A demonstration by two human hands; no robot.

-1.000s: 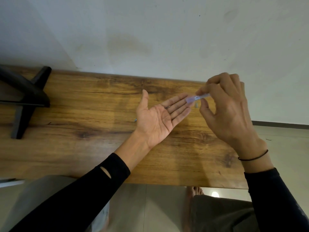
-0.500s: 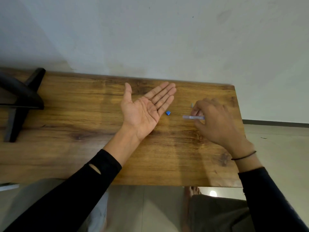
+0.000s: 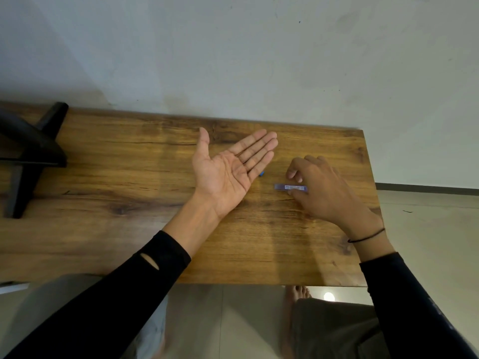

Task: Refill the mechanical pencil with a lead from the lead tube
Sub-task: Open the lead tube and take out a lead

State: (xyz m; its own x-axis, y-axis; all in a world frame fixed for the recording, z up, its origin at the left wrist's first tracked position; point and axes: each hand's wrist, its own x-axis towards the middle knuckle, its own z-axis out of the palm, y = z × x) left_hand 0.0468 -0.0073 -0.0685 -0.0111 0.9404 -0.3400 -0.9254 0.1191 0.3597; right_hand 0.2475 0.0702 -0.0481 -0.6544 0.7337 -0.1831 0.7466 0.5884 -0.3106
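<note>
My left hand [image 3: 230, 169] hovers palm up over the wooden table [image 3: 129, 229], fingers straight and together. I cannot make out a lead on the palm. A small blue cap [image 3: 261, 173] peeks out on the table by its little finger. To the right, the purple lead tube [image 3: 289, 187] lies flat on the table. My right hand [image 3: 324, 190] rests just behind the tube, fingers spread and raised, the thumb tip touching the tube's right end. No mechanical pencil shows in this view.
A black stand [image 3: 33, 151] with splayed legs sits at the table's far left. A pale wall [image 3: 259, 60] runs along the table's back edge. The table's right edge [image 3: 370, 203] is close to my right hand. Below the front edge are tiled floor and a bare foot [image 3: 298, 294].
My right hand came down from beside my left fingertips to the table, laid the lead tube flat and opened its fingers. My left hand stayed palm up and shifted slightly left.
</note>
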